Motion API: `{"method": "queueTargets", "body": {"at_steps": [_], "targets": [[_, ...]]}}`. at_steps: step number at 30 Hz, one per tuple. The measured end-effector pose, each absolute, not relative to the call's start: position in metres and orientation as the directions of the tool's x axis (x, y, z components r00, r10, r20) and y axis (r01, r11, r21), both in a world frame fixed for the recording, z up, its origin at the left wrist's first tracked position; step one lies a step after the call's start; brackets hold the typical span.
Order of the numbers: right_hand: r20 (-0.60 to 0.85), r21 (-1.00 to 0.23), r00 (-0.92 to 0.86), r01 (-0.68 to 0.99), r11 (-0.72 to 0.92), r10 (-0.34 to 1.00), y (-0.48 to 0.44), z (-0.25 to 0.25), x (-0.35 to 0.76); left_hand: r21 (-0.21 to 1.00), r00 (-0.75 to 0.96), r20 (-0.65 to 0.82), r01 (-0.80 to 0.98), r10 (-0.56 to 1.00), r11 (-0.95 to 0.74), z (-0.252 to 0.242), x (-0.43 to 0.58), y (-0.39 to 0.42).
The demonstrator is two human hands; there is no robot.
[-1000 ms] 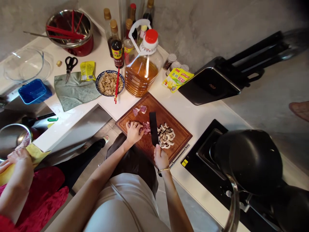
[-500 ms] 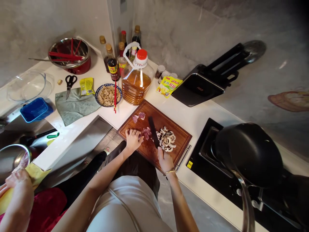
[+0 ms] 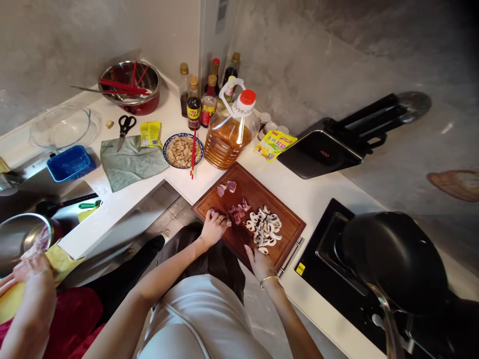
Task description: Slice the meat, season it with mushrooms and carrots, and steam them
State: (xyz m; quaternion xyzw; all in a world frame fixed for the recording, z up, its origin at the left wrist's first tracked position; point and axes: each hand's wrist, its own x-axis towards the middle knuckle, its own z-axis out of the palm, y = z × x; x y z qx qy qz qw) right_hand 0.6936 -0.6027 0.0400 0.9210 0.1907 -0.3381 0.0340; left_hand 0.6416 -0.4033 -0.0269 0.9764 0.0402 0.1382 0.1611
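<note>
A wooden cutting board (image 3: pixel 284 227) lies on the white counter in front of me. On it are pink meat pieces (image 3: pixel 238 212), two more meat bits (image 3: pixel 226 188) at the far edge, and a pile of sliced mushrooms (image 3: pixel 265 228). My left hand (image 3: pixel 214 227) rests on the board's near-left part, fingers curled down on a piece of meat. My right hand (image 3: pixel 258 260) is closed at the board's near edge around a knife handle. The knife's blade (image 3: pixel 229 216) shows only as a thin dark line, edge-on, beside the left fingers.
Behind the board stand a large oil jug (image 3: pixel 230 134), sauce bottles (image 3: pixel 194 102), a bowl of nuts with red chopsticks (image 3: pixel 183 149), a green cloth (image 3: pixel 129 162) and scissors (image 3: pixel 125 127). A black wok (image 3: pixel 392 259) sits on the stove at right. Another person's hand (image 3: pixel 30 269) is by a steel bowl at left.
The blade has turned from flat and broad to edge-on and come down into the meat by my left fingers. My right hand has dropped toward the board's near edge. The view has shifted.
</note>
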Motion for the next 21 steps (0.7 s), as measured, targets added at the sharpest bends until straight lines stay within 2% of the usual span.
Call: {"method": "queueTargets", "body": {"at_steps": [3, 9, 12, 16, 21], "targets": [[-0.588, -0.067, 0.736, 0.37, -0.926, 0.337, -0.591, 0.031, 0.693, 0.339, 0.957, 0.268, 0.017, 0.114, -0.941, -0.029, 0.642, -0.402], [-0.433, -0.315, 0.817, 0.258, -0.914, 0.38, -0.586, 0.015, 0.69, 0.393, 0.936, 0.301, 0.053, 0.183, -0.918, -0.028, 0.64, -0.4], [-0.413, -0.364, 0.833, 0.22, -0.905, 0.369, -0.59, 0.016, 0.686, 0.435, 0.926, 0.315, 0.055, 0.209, -0.899, -0.028, 0.64, -0.399], [-0.438, -0.352, 0.82, 0.221, -0.909, 0.369, -0.594, 0.023, 0.673, 0.442, 0.918, 0.361, -0.014, 0.164, -0.897, -0.03, 0.64, -0.398], [-0.49, -0.224, 0.809, 0.244, -0.943, 0.326, -0.592, 0.03, 0.659, 0.333, 0.898, 0.44, -0.195, -0.031, -0.923, -0.038, 0.641, -0.393]]}}
